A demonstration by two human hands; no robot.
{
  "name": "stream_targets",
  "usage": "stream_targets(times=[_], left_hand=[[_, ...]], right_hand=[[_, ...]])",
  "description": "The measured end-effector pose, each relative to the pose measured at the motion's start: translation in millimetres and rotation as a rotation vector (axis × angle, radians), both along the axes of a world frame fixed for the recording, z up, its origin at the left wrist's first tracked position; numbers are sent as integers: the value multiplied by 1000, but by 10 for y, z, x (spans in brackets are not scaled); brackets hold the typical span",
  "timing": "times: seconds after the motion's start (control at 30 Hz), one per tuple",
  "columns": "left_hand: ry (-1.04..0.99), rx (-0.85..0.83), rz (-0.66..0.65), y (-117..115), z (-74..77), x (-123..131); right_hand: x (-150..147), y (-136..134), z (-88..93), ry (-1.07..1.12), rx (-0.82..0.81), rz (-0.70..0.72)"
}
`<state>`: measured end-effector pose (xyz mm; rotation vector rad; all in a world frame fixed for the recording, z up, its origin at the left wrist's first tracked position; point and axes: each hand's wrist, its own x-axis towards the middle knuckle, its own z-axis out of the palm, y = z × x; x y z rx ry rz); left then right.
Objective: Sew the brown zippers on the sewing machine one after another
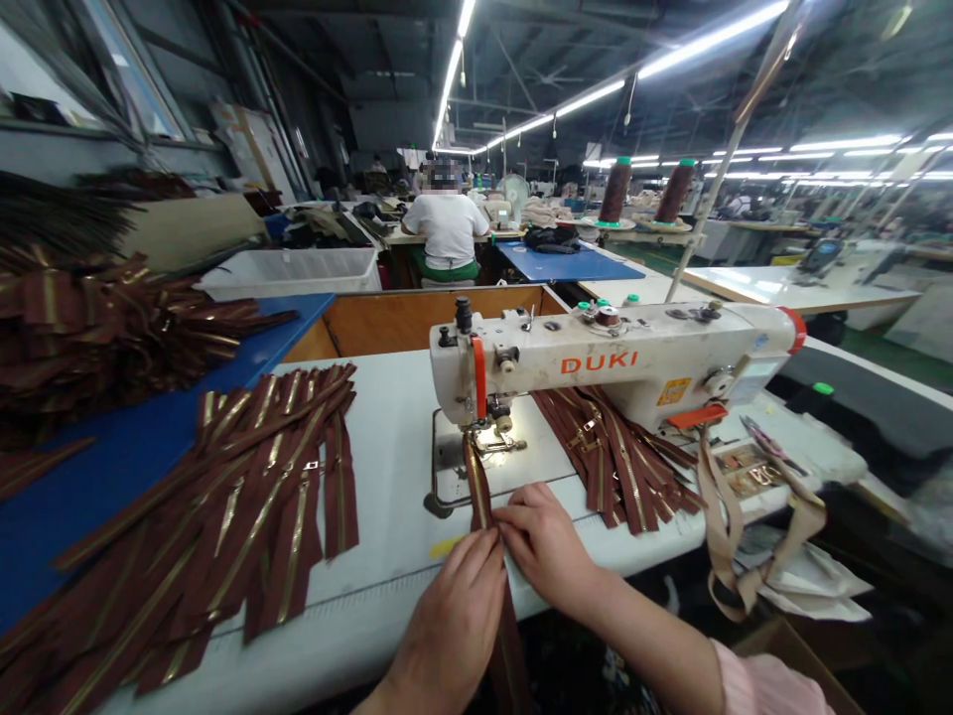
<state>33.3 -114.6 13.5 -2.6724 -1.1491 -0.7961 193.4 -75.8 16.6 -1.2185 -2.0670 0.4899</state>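
The left hand and the right hand are meeting on a brown zipper strip with brass-coloured teeth. The strip is running from under the presser foot of a white DUKI sewing machine toward the person, then dropping past the edge of the white bench, with its lower end hanging below the hands. The left fingers are pressed together and pinching the strip from the near side, while the right fingers are closing on it from the right, their tips nearly touching the left hand. This two-sided hold appears to be keeping the strip flat and aligned with the needle. A pink sleeve is showing on the right arm.

A fanned stack of brown zippers is lying to the left of the machine, within easy reach of the left hand. A second pile of brown zippers is resting under the machine's arm, to the right of the needle. A larger heap of brown zippers is sitting farther left on a blue bench top. Beige webbing straps are draping over the bench's right side, away from the stitching area. Beyond the machine, a co-worker in a white shirt is sitting at another station.
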Motion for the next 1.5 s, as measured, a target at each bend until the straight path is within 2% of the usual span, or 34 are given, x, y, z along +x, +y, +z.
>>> stream_targets(times=[0.33,0.6,1.07,1.37,1.5], left_hand=[[-86,-108,137,70,-25,57],[-151,-243,100,178,110,98],[-191,-248,46,185,118,49],[-205,-291,-13,177,228,37],[-224,-271,-50,210,205,-42]], right_hand=[[-48,59,-10,-53,30,-46],[-63,62,-10,-84,31,-51],[-70,29,-2,-160,41,-32],[-114,27,11,-464,119,0],[-125,40,71,-540,152,32]])
